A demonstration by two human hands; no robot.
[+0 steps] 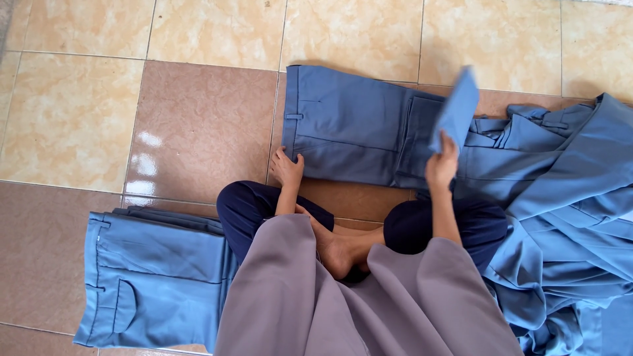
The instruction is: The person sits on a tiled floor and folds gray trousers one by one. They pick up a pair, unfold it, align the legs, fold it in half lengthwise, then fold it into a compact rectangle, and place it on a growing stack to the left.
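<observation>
Trousers (349, 125), blue, soft and light: flat on floor (198, 125) before my knees. Left fingers (287, 166) spread, pressing the waist corner; right fingers (440, 165) pinch the lifted leg-end (456, 111). Likely limp, so best gripped at hems.

Tiled floor (198, 125) in glossy squares: pale beige marbled tiles (72, 112) across the top and left, reddish-brown ones (39, 257) in the middle and lower left, thin grey joints between. White glare (145, 165) on a brown tile left of centre. At lower left, a folded stack (155, 277) of light blue garments, lying flat, the top one showing a flapped pocket and a belt loop, edges of others peeking out beneath along its upper side. At right, a loose pile (567, 198) of blue-grey clothing, crumpled and overlapping, reaching from the upper right corner down to the bottom edge. Along the bottom middle, mauve cloth (369, 310) spread in broad folds, touching the stack's right edge.
</observation>
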